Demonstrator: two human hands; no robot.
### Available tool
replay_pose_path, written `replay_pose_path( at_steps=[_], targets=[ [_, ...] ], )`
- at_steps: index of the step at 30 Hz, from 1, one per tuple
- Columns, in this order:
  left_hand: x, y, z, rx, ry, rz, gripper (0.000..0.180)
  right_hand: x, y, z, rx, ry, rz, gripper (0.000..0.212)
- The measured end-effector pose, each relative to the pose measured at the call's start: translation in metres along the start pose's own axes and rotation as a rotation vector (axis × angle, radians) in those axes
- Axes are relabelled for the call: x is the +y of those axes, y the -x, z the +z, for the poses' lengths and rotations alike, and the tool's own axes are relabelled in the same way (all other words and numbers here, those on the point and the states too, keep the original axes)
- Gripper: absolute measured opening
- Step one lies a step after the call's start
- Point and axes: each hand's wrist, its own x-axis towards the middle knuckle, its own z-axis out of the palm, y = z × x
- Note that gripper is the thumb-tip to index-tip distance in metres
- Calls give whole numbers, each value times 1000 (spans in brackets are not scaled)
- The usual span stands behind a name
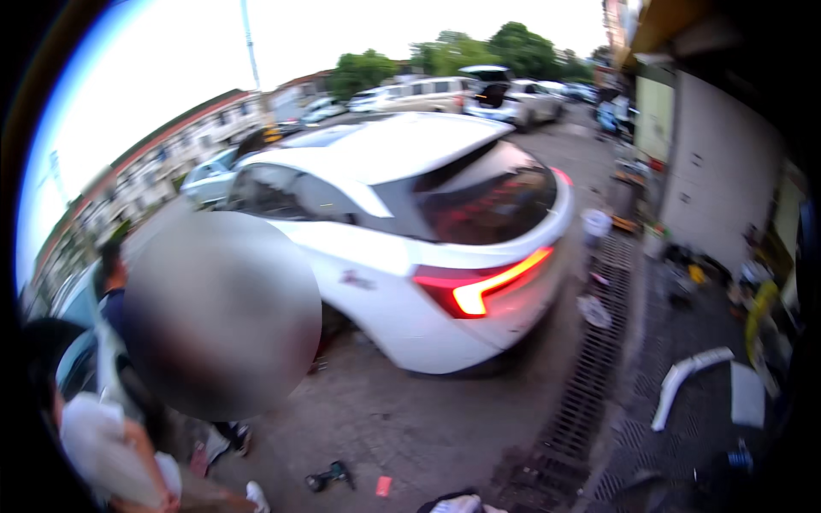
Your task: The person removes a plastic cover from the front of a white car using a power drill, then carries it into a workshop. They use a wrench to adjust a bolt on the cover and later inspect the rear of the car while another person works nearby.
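Observation:
Neither of my hands shows in this view. A white car (385, 248) fills the middle, its rear toward the right and its red tail light (483, 291) lit. On the ground in front of it lies a dark cordless drill (331, 476). Beside the drill is a small flat red piece (383, 486), its kind unclear. Dark and pale cloth (457, 503) shows at the lower edge; I cannot tell what it belongs to. The picture is smeared by motion, and a round grey blur hides part of the left side.
A person in a white top (107, 445) is at the lower left, and another person (113, 278) stands behind, partly hidden. A drain grating (577, 410) runs along the right. Beyond it lie a white curved strip (684, 380) and a pale panel (747, 395). A white bucket (596, 224) stands farther back.

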Motion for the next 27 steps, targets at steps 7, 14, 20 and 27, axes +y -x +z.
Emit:
replay_pose_path(
  at_steps=[7,14,20,27],
  targets=[
    [46,-388,52,-418,85,367,16,213,-309,-123,-192,-114,290,31],
    [143,-704,66,-709,39,330,20,292,-566,-255,-227,-294,468,24],
    [124,-961,161,-566,33,329,15,426,-804,-316,-79,-238,352,17],
    [105,-1319,277,-368,-32,241,33,643,-1142,-388,-125,-302,246,17]
  ],
)
